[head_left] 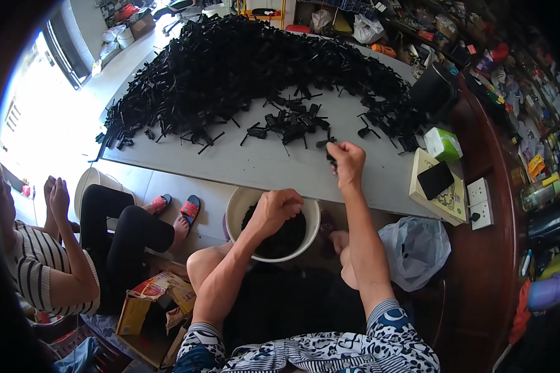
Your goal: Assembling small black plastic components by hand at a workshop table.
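Over the table's front part, my right hand (347,163) is closed around a small black plastic part (331,149) with a thin stem. My left hand (276,211) hovers above a white bucket (231,214) between my knees, its fingers curled together; whatever they may hold is hidden. Dark pieces (280,239) lie inside the bucket. A loose cluster of the same black parts (295,121) rests just beyond my right hand. Behind it rises a large heap of black parts (224,68) spread across the grey table (186,168).
At the table's right stand a black bin (434,90), a tissue pack (443,144), a box (438,193) with a phone (436,181) on it, and a power socket (479,202). A plastic bag (415,252) hangs below. Another person (56,261) sits at left beside an open carton (146,317).
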Available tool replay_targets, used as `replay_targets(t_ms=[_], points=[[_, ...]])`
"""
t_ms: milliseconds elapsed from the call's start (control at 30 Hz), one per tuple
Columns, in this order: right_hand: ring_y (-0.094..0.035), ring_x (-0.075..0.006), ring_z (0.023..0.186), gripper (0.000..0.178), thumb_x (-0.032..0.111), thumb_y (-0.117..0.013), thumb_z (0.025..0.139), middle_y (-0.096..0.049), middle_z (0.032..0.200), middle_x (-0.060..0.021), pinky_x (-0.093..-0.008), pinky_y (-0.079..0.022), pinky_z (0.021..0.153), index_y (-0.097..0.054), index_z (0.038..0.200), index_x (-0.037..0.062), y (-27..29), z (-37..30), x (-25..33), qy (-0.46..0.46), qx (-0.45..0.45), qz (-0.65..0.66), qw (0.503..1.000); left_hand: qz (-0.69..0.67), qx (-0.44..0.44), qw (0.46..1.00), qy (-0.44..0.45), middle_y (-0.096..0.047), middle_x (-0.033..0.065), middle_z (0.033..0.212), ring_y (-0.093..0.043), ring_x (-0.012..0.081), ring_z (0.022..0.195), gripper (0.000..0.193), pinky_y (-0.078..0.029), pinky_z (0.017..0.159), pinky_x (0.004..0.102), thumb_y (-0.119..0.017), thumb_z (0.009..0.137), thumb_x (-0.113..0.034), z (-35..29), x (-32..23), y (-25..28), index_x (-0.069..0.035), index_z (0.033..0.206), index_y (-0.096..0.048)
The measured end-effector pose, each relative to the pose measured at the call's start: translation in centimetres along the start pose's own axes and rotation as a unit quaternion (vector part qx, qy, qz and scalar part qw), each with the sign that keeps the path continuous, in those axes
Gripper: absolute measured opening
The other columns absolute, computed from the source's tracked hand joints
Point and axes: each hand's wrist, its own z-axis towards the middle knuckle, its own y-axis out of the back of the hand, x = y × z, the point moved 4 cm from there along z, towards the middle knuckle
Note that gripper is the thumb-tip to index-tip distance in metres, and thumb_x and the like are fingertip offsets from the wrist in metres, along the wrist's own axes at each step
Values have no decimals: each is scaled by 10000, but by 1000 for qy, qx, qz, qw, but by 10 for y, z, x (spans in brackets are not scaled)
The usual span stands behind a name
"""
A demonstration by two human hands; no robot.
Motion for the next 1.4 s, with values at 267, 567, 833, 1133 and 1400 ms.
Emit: replay_targets(t_ms=[267,567,833,1133,1400], points=[[-482,-152,456,206,213,-611,798,-579,652,-79,-295,-379,393,-597,861,17,4,-4,-11,-145,63,355,922,-184,-36,981,56,-610,45,749,-599,108,699,191,-473,625,208,-510,859,-79,9,-1,-5,-5,1023,-576],[-606,-259,670,145,66,-583,796,-624,772,-119,-324,-473,601,-631,911,-8,-61,-69,22,322,42,-158,933,-236,-184,953,-46,-523,50,923,-534,94,794,283,-461,664,224,-502,928,-247,17,15,3,-7,1071,-455],[-508,-69,624,157,18,-605,790,-590,696,-17,-221,-435,576,-630,942,-12,-63,-84,25,170,130,2,977,-426,-195,883,24,-601,60,733,-593,132,571,161,-503,526,231,-477,929,-154,7,12,11,-42,1043,-497],[-505,-42,598,107,81,-642,800,-568,643,13,-186,-397,553,-646,816,-24,-50,-69,32,95,273,15,957,-237,-76,968,31,-572,40,674,-553,100,544,134,-453,490,213,-506,854,-36,-9,-7,27,7,967,-564],[-530,-70,569,207,144,-736,708,-583,632,-15,-193,-419,539,-571,749,26,-46,-74,32,-6,434,141,890,-346,-5,938,13,-582,53,600,-558,126,451,109,-443,395,219,-637,786,-55,-7,-9,35,3,819,-552]])
